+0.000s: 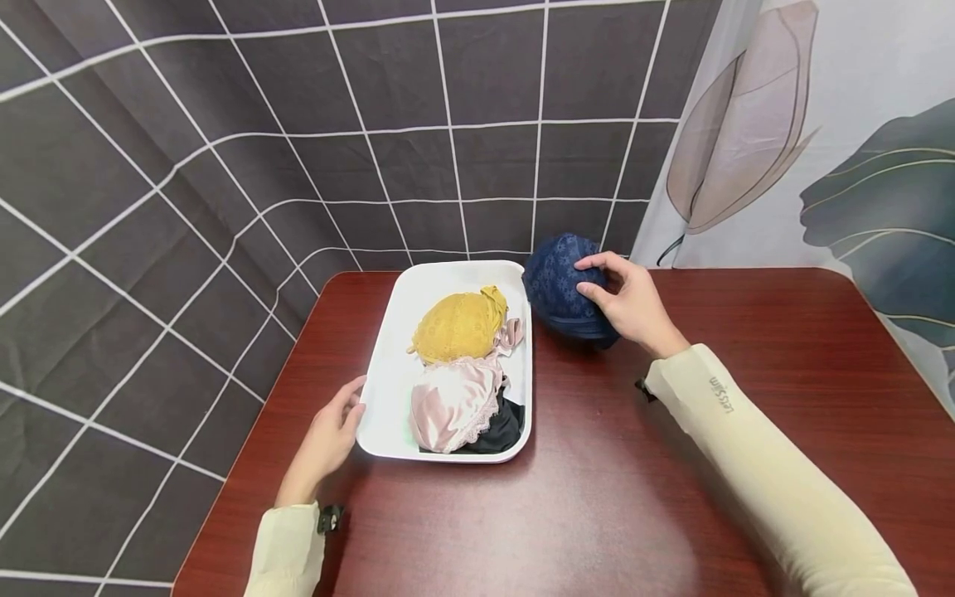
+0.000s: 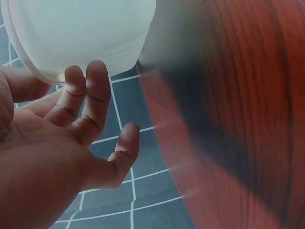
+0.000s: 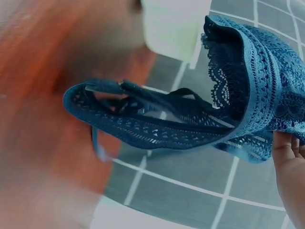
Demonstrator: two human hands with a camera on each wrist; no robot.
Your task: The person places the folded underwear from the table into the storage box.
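Observation:
My right hand (image 1: pixel 634 307) holds a navy blue lace bra (image 1: pixel 563 286) by its cup, thumb and fingers pinching the fabric, just right of a white tray (image 1: pixel 388 398). In the right wrist view, the bra's lace-edged cups (image 3: pixel 262 76) are nested and its band (image 3: pixel 157 131) hangs in a loop. My left hand (image 1: pixel 328 435) grips the tray's left edge; the left wrist view has its bent fingers (image 2: pixel 97 81) against the tray wall. Inside the tray lie a yellow bra (image 1: pixel 455 327), a pale pink satin bra (image 1: pixel 451 406) with lace trim, and a black garment (image 1: pixel 503 427) partly under the pink one.
The tray stands on a reddish-brown wooden table (image 1: pixel 597 497). Behind and to the left hangs a dark grey cloth (image 1: pixel 492 157) with a white grid. At the right back is a white curtain (image 1: pixel 858 66) with leaf prints.

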